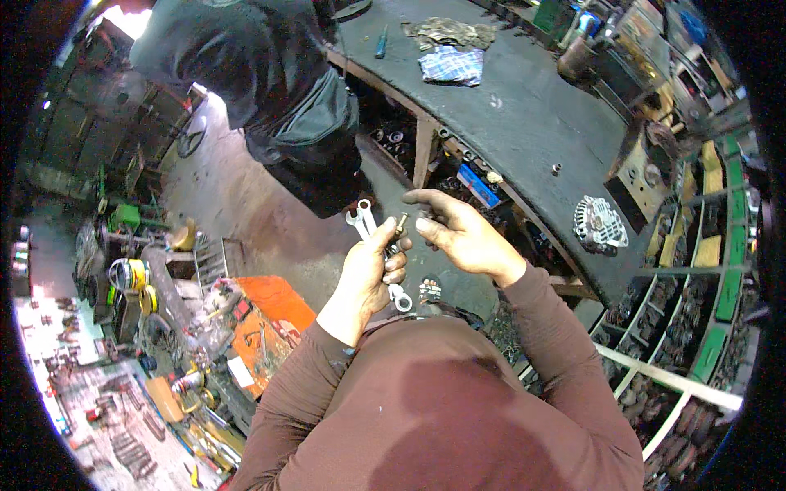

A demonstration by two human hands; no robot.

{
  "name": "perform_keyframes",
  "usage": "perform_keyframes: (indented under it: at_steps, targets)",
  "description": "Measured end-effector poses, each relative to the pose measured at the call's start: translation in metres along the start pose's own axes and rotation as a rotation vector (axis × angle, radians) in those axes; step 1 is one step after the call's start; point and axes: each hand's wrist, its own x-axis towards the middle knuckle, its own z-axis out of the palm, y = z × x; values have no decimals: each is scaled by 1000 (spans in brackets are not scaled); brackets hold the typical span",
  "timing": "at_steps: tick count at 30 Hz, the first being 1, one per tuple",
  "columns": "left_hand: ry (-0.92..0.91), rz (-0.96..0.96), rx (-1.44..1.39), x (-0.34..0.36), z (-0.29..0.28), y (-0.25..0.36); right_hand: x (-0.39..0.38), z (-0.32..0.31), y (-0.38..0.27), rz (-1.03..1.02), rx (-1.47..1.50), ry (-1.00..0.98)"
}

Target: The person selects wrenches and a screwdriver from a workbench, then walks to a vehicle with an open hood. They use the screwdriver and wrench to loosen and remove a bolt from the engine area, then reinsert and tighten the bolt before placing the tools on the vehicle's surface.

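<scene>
My left hand (375, 270) is closed around two or more combination wrenches (361, 214), their open and ring ends showing above and below the fist. A small brass-coloured bolt (403, 222) stands up at its thumb and fingertips. Just to the right, my right hand (458, 233) is open, index finger extended and the others loosely bent, with nothing visible in it. A silver alternator-like housing (600, 225) lies on the dark workbench (524, 106) beyond my right hand.
A person in dark clothes (246, 74) stands ahead at the left. Rags (450, 65) and a blue tool (381, 42) lie on the bench. An orange surface (270, 299) with tools is lower left. Compartmented shelving (655, 368) lines the right. A blue box (479, 184) sits under the bench.
</scene>
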Motion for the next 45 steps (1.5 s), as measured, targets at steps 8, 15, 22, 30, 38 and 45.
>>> perform_keyframes:
  at_steps: [8, 15, 22, 30, 38, 45]
  targets:
    - [118, 96, -18, -23, -33, 9, 58, 41, 14, -120, -265, -259]
    - [164, 174, -176, -41, -100, 46, 118, 110, 21, -158, -460, -547]
    - [197, 263, -185, -60, -202, 105, 175, 221, 43, 13, -68, -725]
    - [280, 383, -246, -98, -302, 182, 233, 350, 15, -157, -468, -600]
    - [351, 530, -347, -87, -355, 249, 321, 422, 3, -205, -632, -849]
    - [443, 545, -326, -47, -391, 332, 409, 468, 6, -334, -464, -690]
